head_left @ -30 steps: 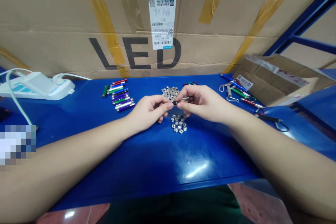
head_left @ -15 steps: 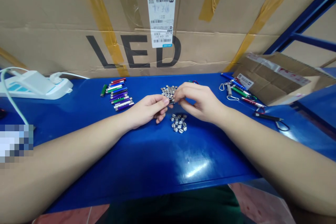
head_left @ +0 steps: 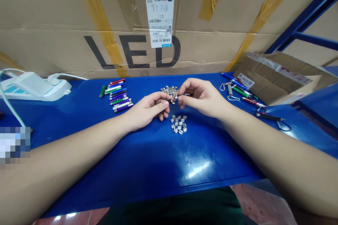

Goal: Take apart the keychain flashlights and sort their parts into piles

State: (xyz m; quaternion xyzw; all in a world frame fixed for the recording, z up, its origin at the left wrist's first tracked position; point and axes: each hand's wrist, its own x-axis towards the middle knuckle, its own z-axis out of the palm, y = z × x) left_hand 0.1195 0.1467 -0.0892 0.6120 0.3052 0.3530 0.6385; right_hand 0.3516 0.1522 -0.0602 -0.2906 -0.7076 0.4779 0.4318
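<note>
My left hand (head_left: 154, 107) is closed, thumb against forefinger, with a small dark piece just showing at its fingertips. Close by on the right, my right hand (head_left: 199, 96) pinches a slim dark piece (head_left: 187, 94), mostly covered by the fingers. A narrow gap separates the two hands. Behind the fingertips lies a pile of silver button cells (head_left: 169, 89), partly hidden by the hands. Nearer to me sits a cluster of shiny silver slotted caps (head_left: 179, 124).
Several coloured metal tubes (head_left: 118, 95) lie in a row at left, near a white power strip (head_left: 44, 88). At right are pen-like lights with carabiners (head_left: 245, 93) beside an open cardboard box (head_left: 277, 77). A large carton (head_left: 105, 17) stands behind the blue table (head_left: 148, 168).
My hands have drawn slightly apart; they were together at a small dark tube. The right hand has lifted a little, and the view has shifted slightly.
</note>
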